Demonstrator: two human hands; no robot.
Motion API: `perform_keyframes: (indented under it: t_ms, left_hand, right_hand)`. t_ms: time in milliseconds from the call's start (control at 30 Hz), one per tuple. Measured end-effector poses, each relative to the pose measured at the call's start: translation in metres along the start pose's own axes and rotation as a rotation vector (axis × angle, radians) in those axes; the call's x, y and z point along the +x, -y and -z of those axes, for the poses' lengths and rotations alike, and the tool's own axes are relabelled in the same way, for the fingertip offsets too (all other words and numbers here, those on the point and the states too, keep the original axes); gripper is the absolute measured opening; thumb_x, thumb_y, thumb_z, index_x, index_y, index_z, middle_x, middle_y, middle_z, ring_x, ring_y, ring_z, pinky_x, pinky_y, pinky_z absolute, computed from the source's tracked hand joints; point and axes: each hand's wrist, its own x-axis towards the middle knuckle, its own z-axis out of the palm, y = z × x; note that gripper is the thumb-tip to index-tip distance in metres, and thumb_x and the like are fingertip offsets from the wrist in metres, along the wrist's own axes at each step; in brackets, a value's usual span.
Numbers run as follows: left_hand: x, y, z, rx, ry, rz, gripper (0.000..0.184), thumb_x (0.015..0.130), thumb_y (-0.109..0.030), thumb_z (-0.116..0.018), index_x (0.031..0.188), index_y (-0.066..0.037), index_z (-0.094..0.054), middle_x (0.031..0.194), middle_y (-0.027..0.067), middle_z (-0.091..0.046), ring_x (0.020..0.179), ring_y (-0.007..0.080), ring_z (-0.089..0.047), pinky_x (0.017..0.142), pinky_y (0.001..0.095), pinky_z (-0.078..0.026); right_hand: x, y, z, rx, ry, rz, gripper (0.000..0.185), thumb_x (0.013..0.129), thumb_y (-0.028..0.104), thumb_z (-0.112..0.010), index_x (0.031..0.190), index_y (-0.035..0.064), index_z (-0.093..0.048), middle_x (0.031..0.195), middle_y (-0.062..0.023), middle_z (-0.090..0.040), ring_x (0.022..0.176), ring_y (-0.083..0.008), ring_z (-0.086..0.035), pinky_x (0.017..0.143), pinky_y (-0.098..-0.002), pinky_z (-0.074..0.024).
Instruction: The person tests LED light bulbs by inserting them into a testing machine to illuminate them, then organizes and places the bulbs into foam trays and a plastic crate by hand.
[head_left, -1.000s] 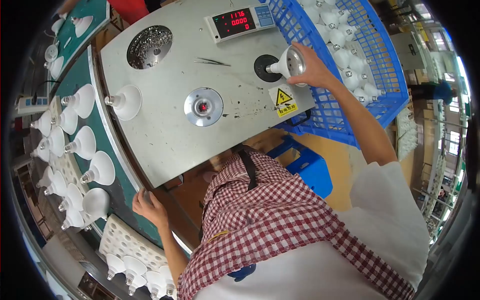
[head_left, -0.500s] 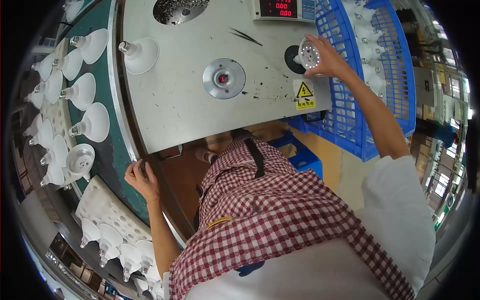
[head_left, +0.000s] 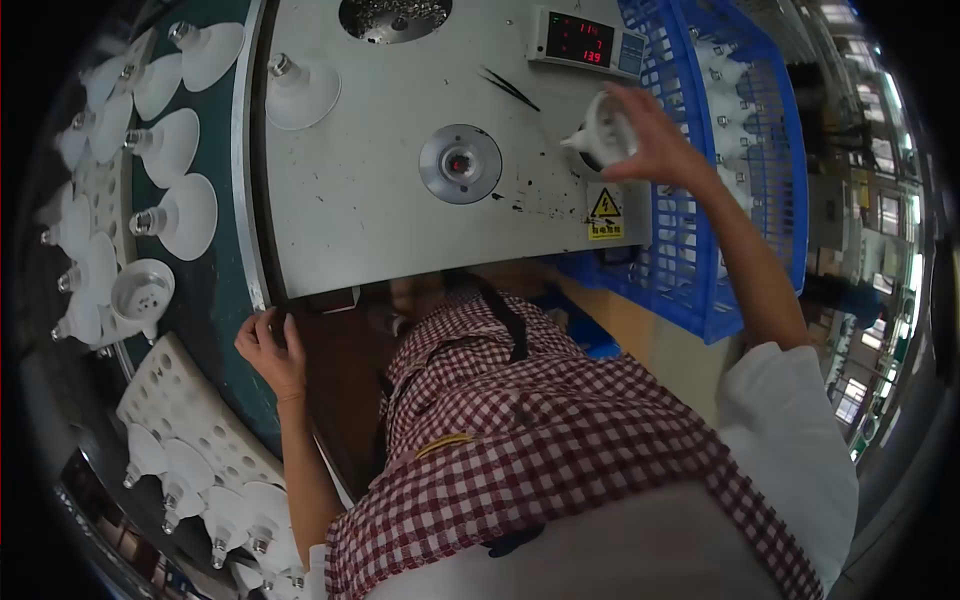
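My right hand (head_left: 655, 138) grips a white LED bulb (head_left: 608, 132) by its wide rim. The bulb is tilted, its narrow end pointing left, and its LEDs are unlit. It hangs above the right side of the grey bench top (head_left: 380, 220) and hides most of the black round pad under it. My left hand (head_left: 273, 355) rests at the bench's left front corner, fingers loosely curled and apart, with nothing in it. Between the hands lies a round metal test socket (head_left: 460, 163) with a red glow in its centre. Another bulb (head_left: 303, 95) stands at the bench's left.
A meter (head_left: 586, 42) with red digits sits at the back, near black tweezers (head_left: 510, 88). A blue crate (head_left: 690, 250) of bulbs stands right. Left are several bulbs (head_left: 190, 215) on a green surface and a holed foam tray (head_left: 190, 400). A warning label (head_left: 605, 213) marks the bench.
The bulb in my right hand has tilted and its LEDs have gone from lit to dark. The meter digits have changed from zeros. The view has shifted slightly; my left hand stays near the corner.
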Motion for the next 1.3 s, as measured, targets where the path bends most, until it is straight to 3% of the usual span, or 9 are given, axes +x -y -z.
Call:
perform_keyframes:
  t_ms: [200,667,900,933,1000,1067,1167,1233,1300]
  left_hand:
    - [0.000,0.005,0.000,-0.098,-0.051,0.005,0.023,0.074,-0.011,-0.063,0.095,-0.006,-0.057,0.095,0.0118,-0.049,0.089,0.0272,-0.044,0.078,0.0360,-0.037]
    - [0.007,-0.009,0.002,-0.189,-0.069,0.067,0.016,0.074,-0.007,-0.063,0.089,-0.004,-0.059,0.090,0.0102,-0.053,0.084,0.0238,-0.048,0.071,0.0312,-0.042]
    - [0.024,-0.047,0.022,-0.351,-0.193,0.093,0.016,0.072,-0.004,-0.062,0.088,-0.003,-0.058,0.089,0.0119,-0.053,0.086,0.0279,-0.049,0.075,0.0343,-0.041]
    - [0.031,-0.067,0.025,-0.429,-0.166,0.182,0.020,0.073,-0.002,-0.061,0.093,-0.002,-0.057,0.091,0.0107,-0.054,0.088,0.0232,-0.050,0.077,0.0316,-0.042]
    - [0.050,-0.112,0.023,-1.089,0.053,0.573,0.041,0.075,-0.004,-0.060,0.113,0.000,-0.047,0.100,0.0093,-0.053,0.094,0.0132,-0.047,0.078,0.0267,-0.041]
    - [0.076,-0.139,0.028,-1.242,0.176,0.458,0.052,0.074,-0.006,-0.063,0.121,0.002,-0.042,0.109,0.0101,-0.051,0.093,0.0124,-0.047,0.078,0.0236,-0.041]
    - [0.096,-0.166,0.042,-1.597,0.168,0.402,0.039,0.079,-0.008,-0.061,0.114,0.002,-0.046,0.101,0.0073,-0.056,0.086,0.0117,-0.053,0.080,0.0245,-0.042]
    - [0.104,-0.173,0.053,-1.609,0.152,0.349,0.035,0.080,-0.008,-0.060,0.112,0.001,-0.048,0.100,0.0069,-0.056,0.088,0.0117,-0.053,0.080,0.0247,-0.042]
    - [0.111,-0.180,0.064,-1.588,0.159,0.315,0.030,0.080,-0.007,-0.060,0.107,0.000,-0.049,0.098,0.0065,-0.057,0.089,0.0117,-0.053,0.080,0.0249,-0.042]
  right_hand:
    - [0.035,0.100,-0.049,0.091,0.059,0.205,0.101,0.046,0.028,-0.078,0.131,0.0182,-0.025,0.130,-0.0239,-0.024,0.120,-0.0399,-0.028,0.097,-0.0417,-0.0323]
    - [0.062,0.123,-0.072,-0.183,0.146,0.306,0.105,0.042,0.017,-0.083,0.130,0.0220,-0.027,0.131,-0.0259,-0.021,0.115,-0.0496,-0.027,0.091,-0.0513,-0.0373]
    - [0.060,0.128,-0.043,-0.270,0.148,0.314,0.096,0.049,0.026,-0.079,0.130,0.0188,-0.027,0.128,-0.0255,-0.026,0.114,-0.0441,-0.032,0.090,-0.0492,-0.0390]
    - [0.055,0.129,-0.022,-0.014,0.088,0.311,0.092,0.052,0.030,-0.076,0.129,0.0165,-0.028,0.126,-0.0236,-0.031,0.113,-0.0404,-0.036,0.089,-0.0486,-0.0399]
    - [0.044,0.129,-0.007,0.258,-0.010,0.322,0.088,0.055,0.033,-0.074,0.129,0.0143,-0.029,0.124,-0.0216,-0.036,0.111,-0.0367,-0.039,0.088,-0.0480,-0.0409]
    - [0.026,0.133,-0.021,1.674,0.616,-0.126,0.083,0.059,0.040,-0.071,0.127,0.0118,-0.032,0.120,-0.0164,-0.042,0.108,-0.0315,-0.045,0.085,-0.0536,-0.0411]
    - [0.002,0.155,-0.040,1.950,0.674,-0.106,0.080,0.061,0.045,-0.070,0.125,0.0132,-0.035,0.121,-0.0135,-0.043,0.106,-0.0321,-0.048,0.080,-0.0615,-0.0398]
    - [-0.006,0.166,-0.045,2.224,0.790,-0.080,0.085,0.062,0.050,-0.068,0.129,0.0134,-0.030,0.125,-0.0171,-0.037,0.110,-0.0472,-0.038,0.077,-0.0649,-0.0397]
    - [-0.011,0.171,-0.049,2.298,0.807,-0.054,0.084,0.063,0.051,-0.066,0.129,0.0142,-0.030,0.125,-0.0174,-0.037,0.110,-0.0507,-0.036,0.076,-0.0659,-0.0392]
